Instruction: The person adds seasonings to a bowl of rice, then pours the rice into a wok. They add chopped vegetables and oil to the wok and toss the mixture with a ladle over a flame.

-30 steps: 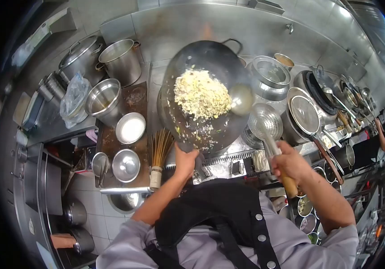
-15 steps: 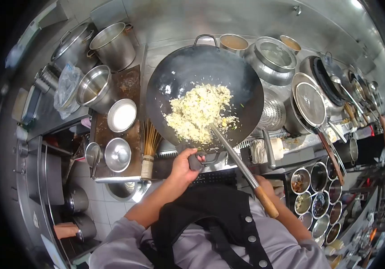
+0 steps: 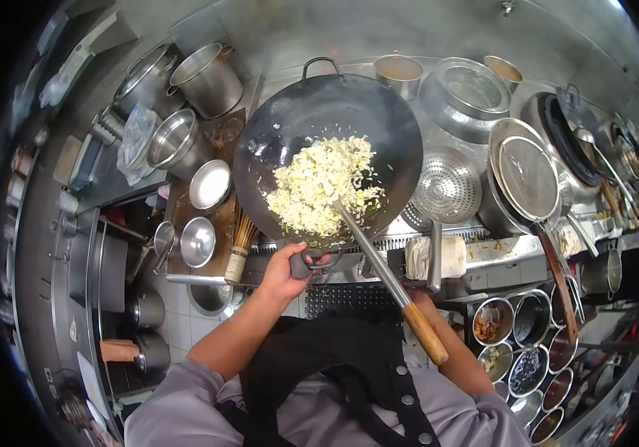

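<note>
My left hand is closed on the cloth-wrapped near handle of a large dark wok. Pale, chopped rice-like food with green bits lies in the wok. A long metal ladle with a wooden grip slants from the food toward me, its head buried. My right hand is beside and beneath the ladle's shaft, its fingers mostly hidden; the ladle is held up at an angle there. Right of the wok is a perforated skimmer.
Left of the wok stand metal pots, a white-filled bowl, an empty bowl and a bamboo brush. At the right are a lidded pot, strainers, a folded cloth and several ingredient containers.
The wok and my left hand have moved left relative to the stove, uncovering more of the skimmer. The ladle has shifted left with them, and the camera view has turned slightly.
</note>
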The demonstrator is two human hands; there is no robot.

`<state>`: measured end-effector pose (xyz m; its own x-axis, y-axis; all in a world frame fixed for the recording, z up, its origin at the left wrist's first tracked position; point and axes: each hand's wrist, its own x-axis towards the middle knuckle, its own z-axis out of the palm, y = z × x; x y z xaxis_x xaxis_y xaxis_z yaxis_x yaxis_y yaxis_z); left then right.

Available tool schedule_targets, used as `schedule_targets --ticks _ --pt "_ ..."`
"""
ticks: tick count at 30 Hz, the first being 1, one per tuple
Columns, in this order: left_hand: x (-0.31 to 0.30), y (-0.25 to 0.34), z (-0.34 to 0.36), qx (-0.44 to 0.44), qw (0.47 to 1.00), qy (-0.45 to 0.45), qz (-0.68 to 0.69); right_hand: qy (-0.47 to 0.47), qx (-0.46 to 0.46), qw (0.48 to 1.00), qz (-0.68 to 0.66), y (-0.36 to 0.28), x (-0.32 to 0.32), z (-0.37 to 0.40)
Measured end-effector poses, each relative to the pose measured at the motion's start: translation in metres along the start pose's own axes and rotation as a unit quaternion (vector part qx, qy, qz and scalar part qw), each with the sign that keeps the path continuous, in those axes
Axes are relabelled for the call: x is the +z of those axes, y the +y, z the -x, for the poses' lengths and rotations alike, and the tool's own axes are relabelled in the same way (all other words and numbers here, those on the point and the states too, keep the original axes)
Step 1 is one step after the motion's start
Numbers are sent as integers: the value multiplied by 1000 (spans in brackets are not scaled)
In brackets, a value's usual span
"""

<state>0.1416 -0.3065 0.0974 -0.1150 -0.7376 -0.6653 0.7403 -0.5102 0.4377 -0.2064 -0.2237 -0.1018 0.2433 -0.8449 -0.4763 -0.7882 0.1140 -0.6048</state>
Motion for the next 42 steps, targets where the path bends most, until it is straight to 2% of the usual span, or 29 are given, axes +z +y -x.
schedule_targets --ticks 1,2,4,5,6,7,8,9,10,11,12,13,14,16,18,19,21,22,23,25,27,28,30,31,33,35,38,40,42 --pt "-5 -1 -4 -3 1000 -5 -1 -45 8 965 -259 -10 0 17" --pt "-12 1 -6 -14 1000 -13 -12 -80 11 860 -503 -51 -20 52" --pt "-23 4 -15 -53 998 -43 -8 -112 17 657 -745 -142 -77 115" --pt "-32 5 -21 -54 997 -54 -24 -167 -46 583 -794 -161 -84 125" --pt "-36 12 -25 -77 992 -21 -97 -157 -20 662 -733 -166 -74 129" --pt "-51 20 -43 -68 985 -43 -154 -129 -50 674 -725 -197 -72 139" --pt "-43 21 -35 -44 987 -62 -142 -125 -22 637 -760 -227 -70 150" --pt "-70 38 -73 -38 989 -73 -124 -104 -40 636 -764 -241 -53 149" --pt "-37 40 -26 -70 981 -156 -93 -94 -72 616 -778 -251 -37 148" --pt "-36 52 -28 -100 966 -205 -123 -85 -127 585 -796 -259 -25 148" --pt "-29 52 -15 -73 966 -186 -162 -53 -111 601 -789 -268 -20 153" --pt "-35 55 -3 -205 962 -180 -29 -36 -93 613 -783 -277 -9 172" --pt "-41 53 11 -170 961 -187 -109 10 -95 597 -796 -278 7 195" --pt "-58 44 40 -170 954 -196 -153 68 -138 678 -719 -288 30 241" --pt "-76 44 59 -111 941 -202 -249 125 -107 665 -729 -319 57 311" --pt "-74 43 63 -125 934 -214 -259 170 -73 652 -735 -336 74 351" --pt "-73 23 67 -266 814 -344 -384 234 -46 635 -735 -363 109 412" --pt "-65 9 81 -278 801 -354 -393 274 -22 621 -734 -379 121 434" --pt "-55 -13 106 -357 754 -379 -401 292 -19 612 -735 -392 137 450" --pt "-43 -50 153 -502 643 -413 -406 348 -3 514 -784 -418 166 474" --pt "-50 -93 172 -405 595 -451 -528 401 16 481 -780 -450 189 494" --pt "-54 -109 187 -380 564 -490 -546 457 23 428 -780 -464 201 504" --pt "-72 -153 202 -435 541 -471 -544 534 23 335 -776 -481 232 527" --pt "-77 -171 220 -458 524 -466 -546 541 22 325 -775 -488 249 540" --pt "-92 -210 242 -510 511 -415 -554 580 -32 215 -785 -502 282 570" --pt "-102 -233 274 -483 477 -436 -590 628 -49 168 -759 -525 309 601" --pt "-106 -254 314 -528 441 -424 -588 657 -52 137 -740 -551 350 646" --pt "-104 -256 344 -527 413 -430 -606 713 -1 106 -693 -564 371 674" --pt "-111 -265 351 -519 419 -434 -605 736 53 118 -665 -561 393 694"
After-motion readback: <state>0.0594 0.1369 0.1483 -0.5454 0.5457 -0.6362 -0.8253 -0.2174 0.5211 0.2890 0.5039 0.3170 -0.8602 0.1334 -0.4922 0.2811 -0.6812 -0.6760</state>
